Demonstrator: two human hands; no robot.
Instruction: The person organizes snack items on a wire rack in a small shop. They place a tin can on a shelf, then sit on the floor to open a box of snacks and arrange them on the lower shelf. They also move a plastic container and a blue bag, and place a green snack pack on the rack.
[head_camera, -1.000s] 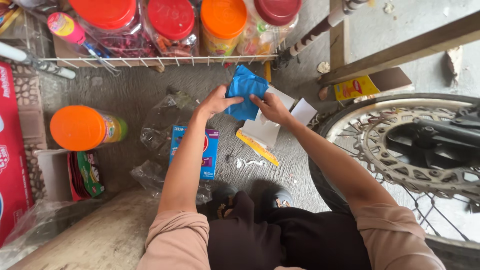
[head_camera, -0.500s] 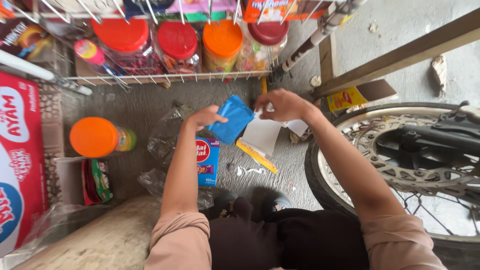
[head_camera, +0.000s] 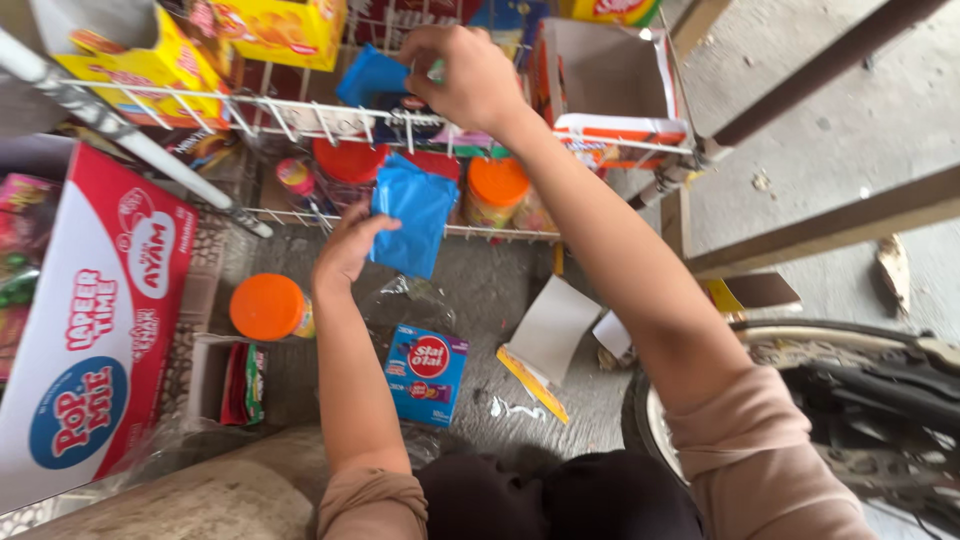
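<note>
Above the left hand, which is gripping a blue packet, the right hand is pinching another blue packet at the wire rack.

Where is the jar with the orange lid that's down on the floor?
In the head view, the orange-lidded jar lies on the ground at the left, just left of the left hand's forearm, beside the big red-and-white carton.

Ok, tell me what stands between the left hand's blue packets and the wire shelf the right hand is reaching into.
Nothing visible. The left hand holds the blue packets just below the wire shelf; the right hand is already there.
</note>
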